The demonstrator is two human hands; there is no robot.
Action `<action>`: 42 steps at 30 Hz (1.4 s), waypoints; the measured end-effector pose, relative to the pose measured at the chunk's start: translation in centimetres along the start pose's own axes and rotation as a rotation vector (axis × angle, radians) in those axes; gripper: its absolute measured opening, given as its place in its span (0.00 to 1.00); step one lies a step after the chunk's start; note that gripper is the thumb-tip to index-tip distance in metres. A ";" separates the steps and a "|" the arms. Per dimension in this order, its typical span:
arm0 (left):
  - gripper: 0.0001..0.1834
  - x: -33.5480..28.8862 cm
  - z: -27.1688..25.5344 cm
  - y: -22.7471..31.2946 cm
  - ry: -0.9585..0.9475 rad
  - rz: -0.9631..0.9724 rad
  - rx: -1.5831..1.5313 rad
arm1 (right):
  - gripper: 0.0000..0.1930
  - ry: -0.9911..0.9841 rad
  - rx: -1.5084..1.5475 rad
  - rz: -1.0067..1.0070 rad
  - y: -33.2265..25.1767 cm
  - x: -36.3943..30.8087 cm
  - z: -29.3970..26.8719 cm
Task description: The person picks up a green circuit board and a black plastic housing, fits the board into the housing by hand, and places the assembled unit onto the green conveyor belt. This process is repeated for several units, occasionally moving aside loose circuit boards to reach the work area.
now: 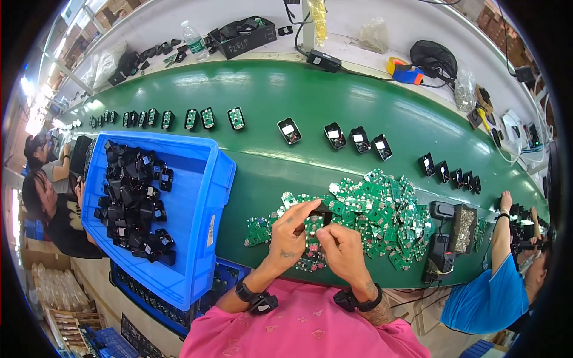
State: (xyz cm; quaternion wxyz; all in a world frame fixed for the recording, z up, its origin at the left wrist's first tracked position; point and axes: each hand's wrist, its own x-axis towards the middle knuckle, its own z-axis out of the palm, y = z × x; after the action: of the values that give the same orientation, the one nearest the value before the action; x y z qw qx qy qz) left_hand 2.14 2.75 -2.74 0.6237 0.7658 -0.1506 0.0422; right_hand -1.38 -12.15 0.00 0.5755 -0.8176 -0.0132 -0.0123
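Note:
Close in front of me, my left hand (287, 240) is closed around a small black casing with a green circuit board (313, 225) in it. My right hand (346, 252) is also closed, its thumb and finger pinched at the near edge of that board. Whether something small sits in this pinch is hidden. Beyond and to the right of both hands spreads a heap of loose green circuit boards (382, 218). A few boards with reddish parts (311, 261) lie beneath the hands.
A blue crate (224, 179) with black casings (134, 203) stands at left. Across the green belt (256, 89) runs a row of casings, some with boards (236, 118), others with white labels (289, 131). Black devices (441, 253) sit right. Co-workers (489, 292) work on both sides.

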 end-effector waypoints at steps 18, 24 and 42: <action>0.20 -0.2 -1.2 0.5 -0.198 -0.449 -0.394 | 0.10 0.148 -0.253 -0.010 2.1 0.6 1.3; 0.20 -0.3 -0.1 -0.6 -0.197 -0.382 -0.310 | 0.16 0.126 -0.201 0.027 1.5 0.8 1.8; 0.15 8.4 -4.0 -6.8 0.198 -0.313 0.000 | 0.22 0.201 -0.113 0.002 2.5 4.2 3.0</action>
State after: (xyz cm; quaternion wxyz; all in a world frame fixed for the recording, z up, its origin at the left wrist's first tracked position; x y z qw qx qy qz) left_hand 12.53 6.28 -6.13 0.6344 0.7720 0.0323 0.0198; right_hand 2.88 -10.12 -3.20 0.5269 -0.8434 0.0462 -0.0945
